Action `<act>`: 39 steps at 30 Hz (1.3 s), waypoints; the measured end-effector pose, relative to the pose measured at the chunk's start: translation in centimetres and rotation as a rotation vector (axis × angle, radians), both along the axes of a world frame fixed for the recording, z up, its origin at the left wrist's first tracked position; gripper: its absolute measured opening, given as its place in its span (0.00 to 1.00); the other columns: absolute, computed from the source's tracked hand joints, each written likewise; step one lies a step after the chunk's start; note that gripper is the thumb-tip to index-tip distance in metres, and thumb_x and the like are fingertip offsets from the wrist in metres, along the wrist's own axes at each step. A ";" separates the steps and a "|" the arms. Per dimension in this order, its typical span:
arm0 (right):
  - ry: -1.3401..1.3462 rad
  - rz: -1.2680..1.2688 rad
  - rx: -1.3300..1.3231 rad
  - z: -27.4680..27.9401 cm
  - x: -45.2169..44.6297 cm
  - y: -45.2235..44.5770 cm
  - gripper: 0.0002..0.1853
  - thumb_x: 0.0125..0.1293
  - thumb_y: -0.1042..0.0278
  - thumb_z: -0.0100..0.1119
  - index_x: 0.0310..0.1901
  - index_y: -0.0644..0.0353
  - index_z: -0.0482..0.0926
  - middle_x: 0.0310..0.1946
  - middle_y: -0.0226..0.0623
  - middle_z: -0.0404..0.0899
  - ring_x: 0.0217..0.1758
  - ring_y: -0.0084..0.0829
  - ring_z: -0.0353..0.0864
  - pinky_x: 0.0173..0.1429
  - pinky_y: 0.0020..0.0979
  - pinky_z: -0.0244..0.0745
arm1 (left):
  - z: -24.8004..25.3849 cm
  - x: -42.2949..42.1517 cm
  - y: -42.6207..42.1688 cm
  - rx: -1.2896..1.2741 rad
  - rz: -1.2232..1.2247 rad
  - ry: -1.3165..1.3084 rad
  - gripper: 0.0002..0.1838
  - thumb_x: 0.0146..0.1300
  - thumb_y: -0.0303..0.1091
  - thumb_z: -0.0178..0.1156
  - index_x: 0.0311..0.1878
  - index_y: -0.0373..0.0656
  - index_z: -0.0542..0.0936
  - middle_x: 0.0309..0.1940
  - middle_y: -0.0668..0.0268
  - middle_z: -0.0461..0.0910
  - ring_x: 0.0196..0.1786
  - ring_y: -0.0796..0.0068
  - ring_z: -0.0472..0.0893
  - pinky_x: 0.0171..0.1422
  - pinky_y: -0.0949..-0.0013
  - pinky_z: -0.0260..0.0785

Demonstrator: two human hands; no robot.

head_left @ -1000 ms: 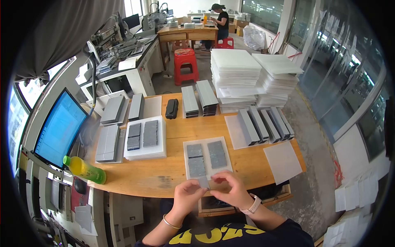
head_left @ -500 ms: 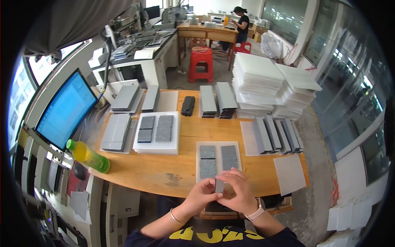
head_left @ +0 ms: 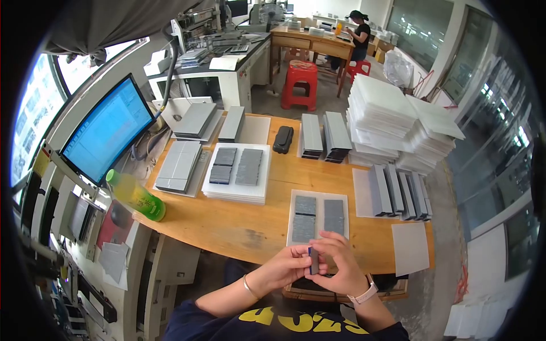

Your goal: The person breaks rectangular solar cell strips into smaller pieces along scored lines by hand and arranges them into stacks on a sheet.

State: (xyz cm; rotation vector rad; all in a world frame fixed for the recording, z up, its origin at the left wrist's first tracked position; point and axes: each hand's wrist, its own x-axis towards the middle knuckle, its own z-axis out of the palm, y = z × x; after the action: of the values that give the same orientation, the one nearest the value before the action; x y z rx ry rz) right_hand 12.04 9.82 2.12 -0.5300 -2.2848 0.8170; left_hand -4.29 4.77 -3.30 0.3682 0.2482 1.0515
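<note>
A narrow grey block (head_left: 314,262) with a dark bluish edge stands upright between my two hands, near the table's front edge. My left hand (head_left: 286,269) is closed on its left side, with the fingertips touching it. My right hand (head_left: 341,265) curves round from the right, its thumb low on the block and its fingers near the top. Just beyond the hands, a white foam sheet (head_left: 319,196) carries two rows of thin grey pieces, a left row (head_left: 303,228) with a dark gap across it and a right row (head_left: 334,215).
Grey blocks (head_left: 392,190) stand on a sheet at right, before tall white foam stacks (head_left: 378,108). A foam stack (head_left: 234,196) with grey pieces sits left of centre. A black case (head_left: 282,140), green-capped bottle (head_left: 136,196) and monitor (head_left: 108,131) stand around; a person (head_left: 359,37) works behind.
The view has swung left, so the scene sits further right. The grey block has been turned in my hands, now showing its dark edge, and my right fingers have shifted along it.
</note>
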 end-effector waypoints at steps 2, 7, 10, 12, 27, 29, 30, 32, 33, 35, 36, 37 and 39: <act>-0.013 -0.018 -0.009 0.0 0.7 0.2 0.33 0.39 0.66 0.73 0.51 0.54 0.71 0.50 0.37 0.72 0.59 0.41 0.66 0.61 0.40 0.61 | 0.0 0.2 0.2 0.010 -0.015 0.056 0.14 0.60 0.32 0.58 0.46 0.35 0.74 0.41 0.59 0.77 0.46 0.68 0.78 0.50 0.70 0.73; -0.025 -0.081 -0.008 0.2 1.7 0.1 0.36 0.35 0.64 0.75 0.52 0.51 0.72 0.52 0.37 0.71 0.59 0.41 0.65 0.62 0.40 0.60 | 0.1 0.1 0.3 -0.032 -0.071 0.102 0.17 0.60 0.28 0.58 0.52 0.34 0.71 0.43 0.57 0.78 0.50 0.62 0.78 0.57 0.64 0.70; -0.022 -0.084 0.016 0.0 2.0 0.1 0.37 0.35 0.63 0.75 0.53 0.51 0.71 0.52 0.36 0.71 0.59 0.40 0.65 0.63 0.40 0.59 | 0.7 0.4 0.1 -0.017 -0.051 0.127 0.18 0.59 0.27 0.58 0.52 0.34 0.71 0.45 0.56 0.77 0.51 0.61 0.77 0.58 0.62 0.69; -0.031 -0.086 0.015 0.5 2.3 0.0 0.36 0.38 0.64 0.73 0.54 0.51 0.71 0.52 0.36 0.71 0.59 0.38 0.65 0.64 0.41 0.58 | 1.0 1.0 0.1 0.007 -0.023 0.139 0.19 0.58 0.27 0.59 0.53 0.35 0.71 0.45 0.57 0.77 0.51 0.62 0.77 0.56 0.64 0.69; -0.225 -0.242 0.499 -0.1 2.0 0.4 0.37 0.38 0.70 0.69 0.56 0.49 0.69 0.44 0.33 0.73 0.59 0.35 0.65 0.62 0.42 0.56 | -0.8 3.2 0.4 0.203 0.561 0.903 0.09 0.49 0.16 0.63 0.35 0.34 0.75 0.31 0.68 0.77 0.36 0.82 0.76 0.45 0.76 0.71; -0.159 -0.236 0.420 -0.1 1.7 0.3 0.38 0.39 0.71 0.69 0.58 0.52 0.67 0.45 0.36 0.73 0.59 0.35 0.66 0.62 0.41 0.58 | -0.3 3.1 0.4 0.166 0.638 0.807 0.08 0.50 0.16 0.62 0.33 0.34 0.75 0.31 0.69 0.77 0.36 0.82 0.76 0.43 0.77 0.71; -0.097 -0.238 0.239 -0.1 1.5 0.2 0.39 0.40 0.71 0.69 0.58 0.53 0.66 0.45 0.37 0.73 0.58 0.35 0.67 0.62 0.40 0.59 | -0.2 2.7 0.5 0.175 0.643 0.824 0.08 0.50 0.16 0.62 0.33 0.35 0.75 0.31 0.69 0.77 0.36 0.82 0.76 0.43 0.78 0.70; 0.019 -0.233 -0.125 -0.3 1.8 -0.1 0.39 0.42 0.71 0.70 0.59 0.56 0.64 0.46 0.40 0.72 0.57 0.35 0.68 0.61 0.38 0.62 | -0.2 2.2 0.3 0.183 0.653 0.848 0.07 0.51 0.15 0.61 0.33 0.35 0.76 0.31 0.70 0.77 0.36 0.83 0.76 0.42 0.79 0.69; 0.102 -0.196 -0.281 -0.4 2.0 -0.2 0.29 0.48 0.73 0.68 0.53 0.62 0.69 0.44 0.37 0.75 0.49 0.28 0.74 0.53 0.30 0.70 | -0.2 2.0 0.2 0.194 0.654 0.833 0.09 0.51 0.13 0.60 0.35 0.33 0.75 0.32 0.65 0.78 0.38 0.77 0.79 0.45 0.75 0.72; 0.112 -0.149 -0.615 -1.8 2.6 0.2 0.21 0.51 0.75 0.66 0.48 0.64 0.72 0.40 0.35 0.76 0.44 0.23 0.76 0.48 0.25 0.72 | -0.2 1.9 0.1 0.208 0.648 0.831 0.09 0.50 0.13 0.60 0.35 0.33 0.75 0.32 0.65 0.78 0.37 0.77 0.78 0.45 0.76 0.72; 0.116 -0.123 -0.784 -2.3 2.8 0.2 0.17 0.53 0.76 0.64 0.45 0.64 0.73 0.39 0.33 0.77 0.42 0.20 0.76 0.45 0.22 0.73 | -0.2 1.9 0.0 0.211 0.645 0.830 0.09 0.50 0.13 0.60 0.35 0.34 0.75 0.31 0.66 0.78 0.36 0.78 0.78 0.45 0.76 0.72; 0.137 -0.154 -0.890 -1.5 2.5 0.0 0.09 0.55 0.79 0.62 0.38 0.65 0.75 0.33 0.30 0.78 0.37 0.17 0.77 0.41 0.18 0.73 | -0.1 1.8 0.0 0.209 0.627 0.819 0.09 0.50 0.13 0.60 0.35 0.34 0.75 0.31 0.66 0.78 0.36 0.78 0.78 0.45 0.76 0.71; 0.142 -0.124 -0.940 -2.0 2.7 0.2 0.09 0.55 0.79 0.62 0.38 0.65 0.75 0.33 0.31 0.78 0.37 0.18 0.77 0.41 0.19 0.73 | 0.2 1.7 -0.2 0.202 0.589 0.801 0.10 0.49 0.13 0.60 0.34 0.34 0.75 0.31 0.66 0.78 0.36 0.78 0.78 0.45 0.76 0.71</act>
State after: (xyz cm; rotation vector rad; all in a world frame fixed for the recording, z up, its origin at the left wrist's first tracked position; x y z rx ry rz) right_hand 14.70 10.00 0.11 -0.9579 -1.6080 1.7877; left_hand -2.60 4.52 -3.10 0.9329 1.0168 1.4708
